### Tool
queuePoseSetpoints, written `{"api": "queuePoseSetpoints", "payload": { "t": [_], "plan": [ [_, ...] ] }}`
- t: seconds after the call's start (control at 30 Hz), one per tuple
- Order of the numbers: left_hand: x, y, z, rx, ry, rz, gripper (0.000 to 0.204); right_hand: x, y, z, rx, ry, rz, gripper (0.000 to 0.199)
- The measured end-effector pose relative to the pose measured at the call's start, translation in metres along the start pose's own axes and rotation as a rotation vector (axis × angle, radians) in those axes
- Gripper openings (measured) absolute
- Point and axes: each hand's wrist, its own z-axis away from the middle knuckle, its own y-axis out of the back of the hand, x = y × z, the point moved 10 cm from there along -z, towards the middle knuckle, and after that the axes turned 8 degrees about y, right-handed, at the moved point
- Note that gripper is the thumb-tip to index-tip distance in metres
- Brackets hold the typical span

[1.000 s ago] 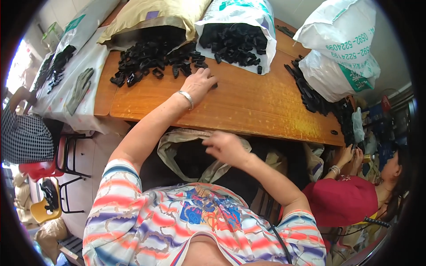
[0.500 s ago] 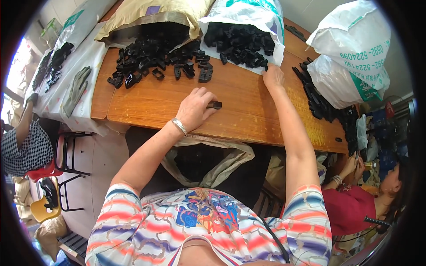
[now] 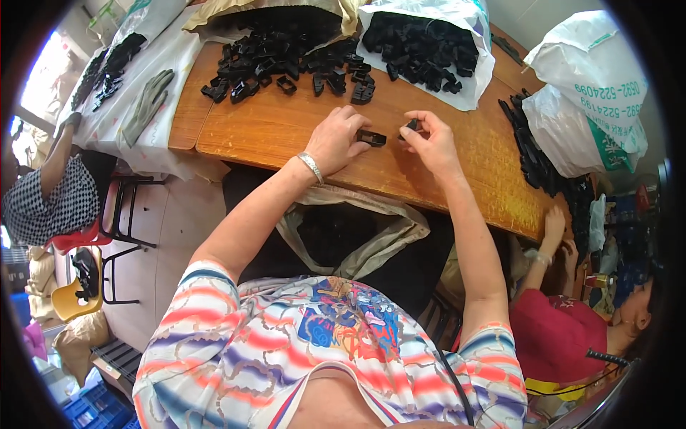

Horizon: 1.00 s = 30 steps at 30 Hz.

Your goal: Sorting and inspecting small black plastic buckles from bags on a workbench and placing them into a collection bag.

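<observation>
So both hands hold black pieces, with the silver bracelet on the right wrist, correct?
Not quite: the head view shows the silver bracelet on the wrist of the left hand. That and the right hand do hold black pieces.

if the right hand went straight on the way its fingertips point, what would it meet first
Likely the black piece held in the left hand: the right hand points left toward it across a short gap, though one view leaves their heights unclear.
</observation>
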Motion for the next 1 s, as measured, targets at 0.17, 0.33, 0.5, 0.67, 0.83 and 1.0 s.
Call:
{"api": "queuePoseSetpoints", "payload": {
  "t": [0.17,0.33,0.5,0.67,0.83,1.0],
  "plan": [
    [-0.004,-0.001,0.001,-0.027,0.05,-0.031,0.026,-0.01,-0.003,0.022,0.06,0.251,0.223,0.028],
    [-0.005,0.0,0.001,-0.047,0.076,-0.032,0.023,-0.012,0.009,0.039,0.127,0.313,0.441,0.026],
    [-0.007,-0.001,0.001,-0.057,0.089,-0.038,0.023,-0.027,0.009,0.045,0.111,0.409,0.788,0.022],
    [-0.007,-0.003,-0.001,-0.081,0.101,-0.04,0.023,-0.046,-0.016,0.032,0.104,0.409,0.552,0.021],
    [-0.009,-0.005,-0.001,-0.084,0.119,-0.033,0.023,-0.045,-0.042,0.02,-0.003,0.485,0.643,0.019],
    [-0.013,-0.007,-0.002,-0.118,0.148,-0.004,0.024,-0.058,-0.054,0.019,-0.114,0.547,0.779,0.015]
  ]
}}
